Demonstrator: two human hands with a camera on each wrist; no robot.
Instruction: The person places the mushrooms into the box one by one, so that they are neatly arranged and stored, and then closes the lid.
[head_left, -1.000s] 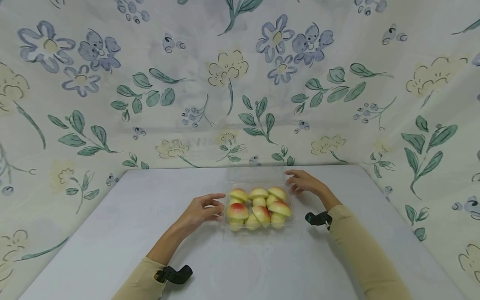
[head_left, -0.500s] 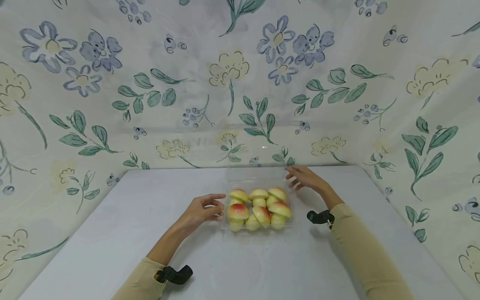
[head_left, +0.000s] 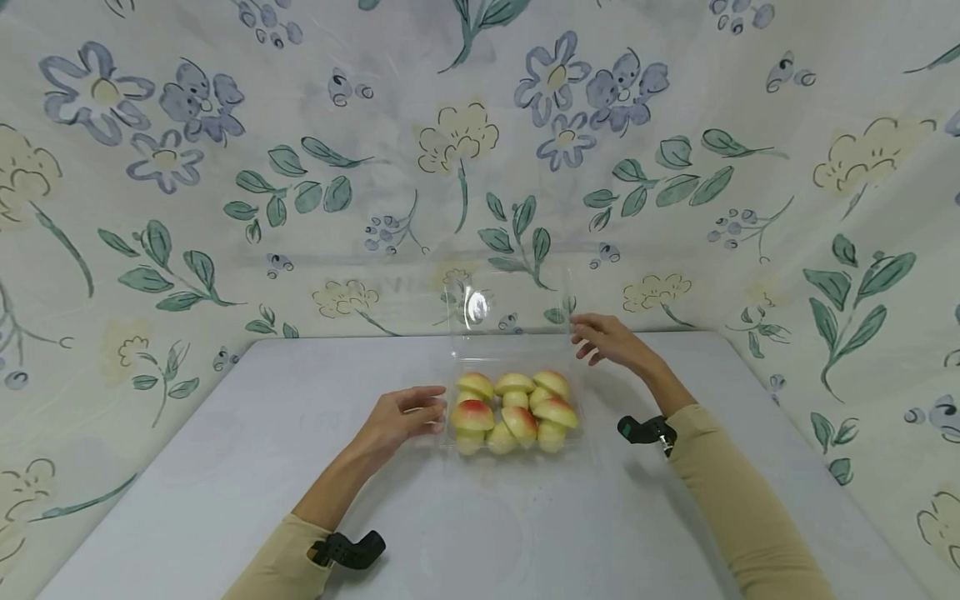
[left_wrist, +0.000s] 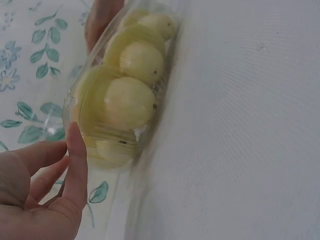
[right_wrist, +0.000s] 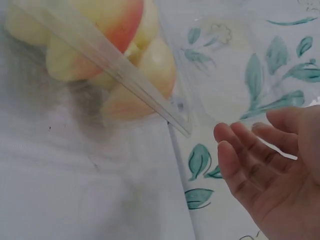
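Note:
A clear plastic clamshell box stands on the table. Several yellow, red-blushed, mushroom-shaped pieces fill it; whether they are fruit or models I cannot tell. Its hinged lid tilts up at the back. At the box's left side, my left hand pinches the rim between thumb and finger, as the left wrist view shows. Beside the lid's right edge is my right hand, with loosely bent, spread fingers. Contact between these fingers and the transparent lid is hard to make out.
The white table ends just behind the box. A floral cloth hangs beyond it and along both sides. Each wrist carries a black camera mount, the left one and the right one.
The lid has swung up from lying back to tilting upward. My right hand has risen slightly with it. The box has shifted a little left and away; my left hand has barely moved.

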